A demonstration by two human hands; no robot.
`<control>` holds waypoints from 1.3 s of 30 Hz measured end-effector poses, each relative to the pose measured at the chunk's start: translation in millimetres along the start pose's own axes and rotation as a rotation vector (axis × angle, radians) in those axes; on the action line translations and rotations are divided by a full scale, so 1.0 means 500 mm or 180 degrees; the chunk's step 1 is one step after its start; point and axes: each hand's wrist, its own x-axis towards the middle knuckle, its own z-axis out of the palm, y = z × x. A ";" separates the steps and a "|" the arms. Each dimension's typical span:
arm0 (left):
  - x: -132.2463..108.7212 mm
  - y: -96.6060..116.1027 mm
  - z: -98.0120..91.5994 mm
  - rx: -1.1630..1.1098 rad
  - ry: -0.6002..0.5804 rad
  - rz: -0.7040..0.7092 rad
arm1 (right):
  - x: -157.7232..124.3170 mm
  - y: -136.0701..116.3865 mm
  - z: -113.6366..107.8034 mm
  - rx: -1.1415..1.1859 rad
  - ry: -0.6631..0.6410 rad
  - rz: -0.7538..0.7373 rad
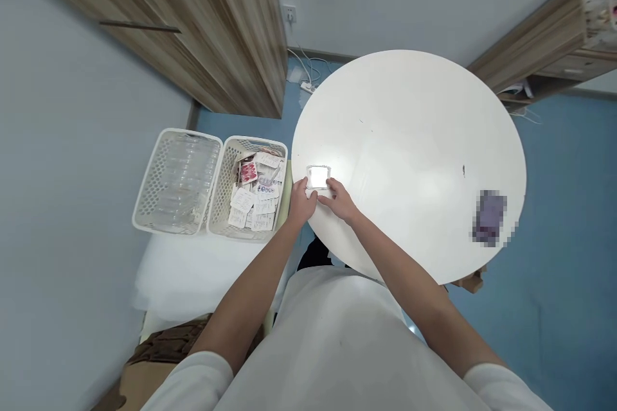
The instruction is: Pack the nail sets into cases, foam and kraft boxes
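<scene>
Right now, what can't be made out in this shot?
All in the head view:
Clear case: too small and bright to tell whether anything is inside.
Left hand and right hand: palms hidden by the backs of the hands.
White cards: print too small to read.
Purple item: blurred into blocks.
Cardboard box: cut off by the bottom edge, partly hidden by the left sleeve.

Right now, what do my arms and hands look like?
Your left hand and right hand are ungloved and your forearms bare, with no watch, cable or marking visible. Your sleeves are short and white, like your top.
</scene>
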 end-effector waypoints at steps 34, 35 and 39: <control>-0.176 0.035 0.154 0.1102 -0.1320 0.0796 | -0.279 0.264 -0.106 -0.0172 0.2161 0.0669; -0.177 0.037 0.157 0.1098 -0.1314 0.0767 | -0.273 0.265 -0.114 -0.0109 0.2125 0.0705; -0.181 0.048 0.168 0.1131 -0.1222 0.0677 | -0.245 0.259 -0.147 -0.0126 0.1909 0.0869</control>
